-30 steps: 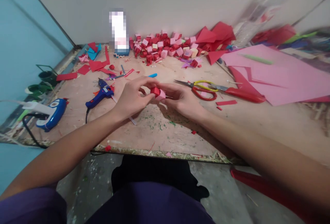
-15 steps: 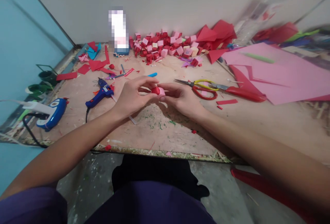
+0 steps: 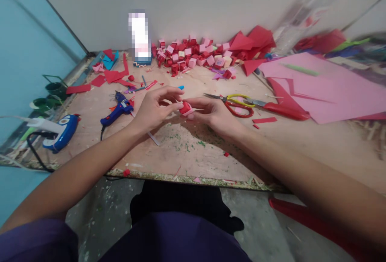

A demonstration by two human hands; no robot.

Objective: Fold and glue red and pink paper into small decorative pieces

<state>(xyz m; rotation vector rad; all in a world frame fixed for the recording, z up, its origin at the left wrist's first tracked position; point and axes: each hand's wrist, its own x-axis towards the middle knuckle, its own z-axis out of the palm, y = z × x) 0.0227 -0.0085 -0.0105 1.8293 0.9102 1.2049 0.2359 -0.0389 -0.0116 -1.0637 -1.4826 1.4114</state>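
Dim light; soft shadows; bottle (image 3: 310, 16) blurred; right edge stretched

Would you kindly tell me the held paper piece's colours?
The paper piece is red and pink, in the head view.

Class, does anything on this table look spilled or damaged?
Green specks litter the tabletop below the held red-and-pink paper piece, like spilled scraps; the front edge looks rough and frayed, not cleanly finished.
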